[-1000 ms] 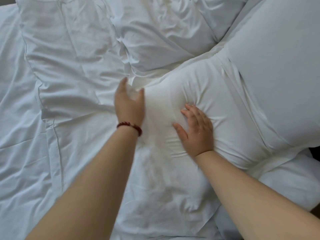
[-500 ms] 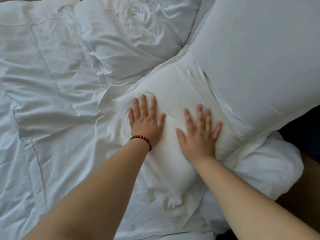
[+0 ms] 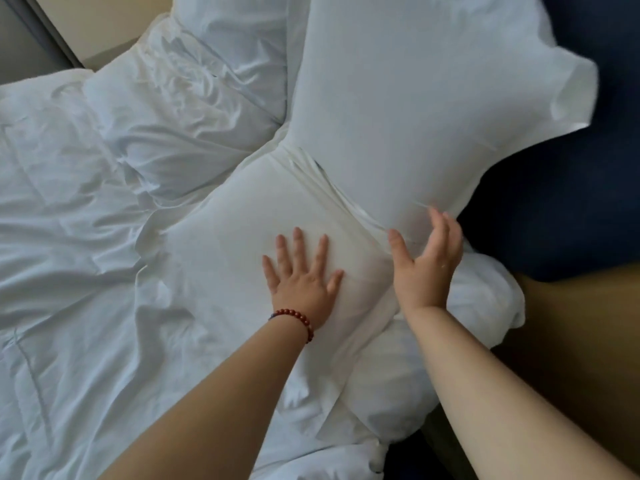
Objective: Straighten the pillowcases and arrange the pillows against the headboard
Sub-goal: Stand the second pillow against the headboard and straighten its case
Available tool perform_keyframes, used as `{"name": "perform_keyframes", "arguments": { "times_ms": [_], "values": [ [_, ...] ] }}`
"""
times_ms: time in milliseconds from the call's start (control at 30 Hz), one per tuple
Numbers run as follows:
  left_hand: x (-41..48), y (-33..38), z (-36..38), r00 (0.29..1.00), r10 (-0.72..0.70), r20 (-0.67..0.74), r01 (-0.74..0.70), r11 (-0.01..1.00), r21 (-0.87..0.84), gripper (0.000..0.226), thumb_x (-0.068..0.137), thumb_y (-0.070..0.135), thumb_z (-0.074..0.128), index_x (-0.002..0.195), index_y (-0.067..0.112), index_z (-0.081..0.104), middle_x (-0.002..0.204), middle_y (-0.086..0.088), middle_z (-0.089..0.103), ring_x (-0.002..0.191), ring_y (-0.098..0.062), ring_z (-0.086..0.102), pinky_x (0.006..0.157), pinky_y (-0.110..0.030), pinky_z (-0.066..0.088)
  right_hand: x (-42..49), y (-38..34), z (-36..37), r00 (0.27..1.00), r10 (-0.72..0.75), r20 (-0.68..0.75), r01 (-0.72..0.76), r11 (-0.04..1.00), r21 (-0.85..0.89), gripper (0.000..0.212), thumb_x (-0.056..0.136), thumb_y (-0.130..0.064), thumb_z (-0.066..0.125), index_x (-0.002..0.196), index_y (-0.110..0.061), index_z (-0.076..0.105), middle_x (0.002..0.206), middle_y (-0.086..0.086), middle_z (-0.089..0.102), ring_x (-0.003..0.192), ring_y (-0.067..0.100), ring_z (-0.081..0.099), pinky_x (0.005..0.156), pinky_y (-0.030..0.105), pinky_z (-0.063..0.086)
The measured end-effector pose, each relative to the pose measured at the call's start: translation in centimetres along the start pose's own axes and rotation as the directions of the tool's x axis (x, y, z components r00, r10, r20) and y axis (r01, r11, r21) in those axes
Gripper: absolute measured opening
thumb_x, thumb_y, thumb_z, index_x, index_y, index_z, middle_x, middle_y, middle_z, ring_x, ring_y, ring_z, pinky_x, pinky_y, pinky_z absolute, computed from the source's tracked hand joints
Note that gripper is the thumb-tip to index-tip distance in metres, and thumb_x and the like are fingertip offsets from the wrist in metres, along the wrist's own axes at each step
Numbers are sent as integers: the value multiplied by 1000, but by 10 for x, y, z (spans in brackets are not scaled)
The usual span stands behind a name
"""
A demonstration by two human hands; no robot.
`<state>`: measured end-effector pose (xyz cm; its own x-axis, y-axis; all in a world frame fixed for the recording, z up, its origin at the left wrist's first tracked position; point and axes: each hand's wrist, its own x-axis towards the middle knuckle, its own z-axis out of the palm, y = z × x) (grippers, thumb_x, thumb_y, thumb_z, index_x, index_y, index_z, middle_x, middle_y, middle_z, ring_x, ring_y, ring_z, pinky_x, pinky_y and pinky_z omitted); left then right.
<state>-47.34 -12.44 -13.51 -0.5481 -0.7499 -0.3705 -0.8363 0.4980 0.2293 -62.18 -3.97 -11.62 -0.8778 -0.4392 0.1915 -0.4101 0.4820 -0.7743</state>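
Neither hand holds anything. Left hand [image 3: 304,282]: flat, fingers spread wide, palm pressing into the near pillow [image 3: 239,216]; a red bead bracelet [image 3: 294,320] on its wrist. Right hand [image 3: 429,265]: open and tipped on edge, fingers straight and loose, thumb apart, set against the gathered folds where the near pillow meets the large pillow [image 3: 415,98]. Near pillow: lies on the bed slantwise, its case mostly smooth under the left palm and creased at the end nearest the right hand. Bunched bedding [image 3: 485,296]: white, crumpled, just beside the right hand at the bed's edge. Large pillow: smooth, plump, its near end overlapping the near pillow, one corner flap hanging over a dark blue surface [image 3: 571,185]; whether that is the headboard cannot be told. Rumpled pillow [image 3: 207,91]: farther left, case heavily wrinkled, touching the large pillow. Duvet [image 3: 69,237]: white, creased, covering the left of the bed. Step in hand, by judgement: smoothing the near pillow's case; the arranging looks not yet done, since the pillows lie at odd angles. Next move likely calls for flattening the creased end, then taking hold of the pillow to stand it in line.
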Motion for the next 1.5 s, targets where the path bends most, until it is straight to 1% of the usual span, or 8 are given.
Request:
{"name": "perform_keyframes", "arguments": {
  "times_ms": [100, 233, 400, 800, 1100, 1233, 1333, 1500],
  "values": [
    [-1, 2, -2, 1000, -10, 17, 9, 999, 30, 74, 92, 71, 16, 151, 42, -18, 157, 0, -35, 143, -30, -34, 116, -58, -15, 38, -4, -16, 981, 190, -28, -184, 972, 147, 91, 81, -53, 70, 151, -15, 26, 154, 11, 26, 141, 27, 31, 115, 38, 30],
    [-4, 12, -6, 998, -49, 47, 46, 997, 69, 90, 83, 82, 20, 150, 40, -23, 157, -3, -36, 143, -32, -34, 115, -59, -15, 90, -2, -12, 914, 379, 146, -405, 818, 409, 85, 64, -61, 79, 129, -14, 53, 125, 4, 63, 113, 19, 63, 97, 35, 50],
    [-7, 9, -9, 997, -50, 51, 44, 994, 104, 97, 79, 86, 25, 149, 41, -23, 158, -1, -33, 144, -29, -32, 116, -57, -14, 113, 9, -6, 918, 327, 224, -396, 782, 481, 61, 63, -42, 88, 113, -22, 60, 107, -9, 68, 96, 7, 66, 81, 16, 50],
    [-25, 3, -4, 998, -8, 70, -3, 987, 160, 94, 80, 85, 25, 148, 44, -25, 158, 2, -34, 145, -27, -31, 118, -55, -11, 89, 18, -32, 880, 468, 75, -431, 724, 538, 48, 69, -36, 86, 106, -13, 69, 97, -7, 73, 92, 10, 69, 77, 18, 51],
    [-19, 20, -26, 990, -23, 136, 9, 995, 104, 84, 87, 77, 26, 150, 44, -19, 162, 1, -24, 148, -30, -24, 119, -57, -5, 73, 16, -67, 929, 369, 31, -322, 764, 558, 47, 75, -36, 82, 109, -15, 57, 106, -3, 67, 98, 12, 66, 81, 18, 52],
    [-9, 78, -71, 964, 249, -92, -252, 967, -22, 75, 94, 67, 26, 149, 44, -18, 162, 8, -21, 149, -19, -22, 121, -52, -3, 85, -9, -92, 916, 401, 3, -269, 607, 748, 16, 85, -26, 74, 100, -25, 66, 100, -7, 73, 96, 7, 69, 87, 26, 55],
    [9, 142, -117, 794, 477, -378, -514, 858, 3, 73, 94, 65, 27, 150, 43, -15, 161, 5, -25, 148, -22, -24, 120, -44, -6, 94, -14, -109, 869, 485, -98, -279, 644, 712, 14, 87, -33, 69, 75, -26, 66, 82, -3, 73, 81, 17, 71, 79, 41, 60],
    [56, 184, -140, 817, 553, -161, -543, 833, 104, 78, 96, 64, 29, 147, 43, -26, 154, 2, -40, 142, -22, -36, 121, -48, -8, 86, -11, -113, 808, 577, -120, -345, 629, 696, 19, 91, -41, 59, 77, -30, 67, 82, -7, 70, 77, 12, 66, 78, 38, 57]
  ]
}}
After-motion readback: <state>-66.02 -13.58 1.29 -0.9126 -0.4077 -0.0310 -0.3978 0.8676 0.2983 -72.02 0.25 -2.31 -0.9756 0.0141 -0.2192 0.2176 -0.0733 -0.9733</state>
